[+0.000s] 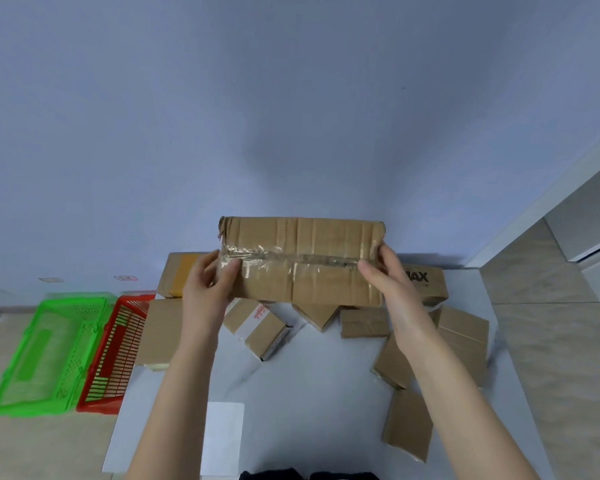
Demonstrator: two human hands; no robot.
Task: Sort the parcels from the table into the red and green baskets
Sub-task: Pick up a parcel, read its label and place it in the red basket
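**Arms reach out with one big box held up**

Both arms stretch in from the near edge. The big taped parcel (302,261) is up in the air, over the far side of the table (309,375). The left hand (208,289) grips its left end, thumb on the tape. The right hand (392,282) grips its right end the same way.

I think this is the picking-up step. Next the box must go left and down to the red basket (115,341) or the green basket (32,407) on the floor. I cannot tell which one. Small parcels (257,327) lie below.
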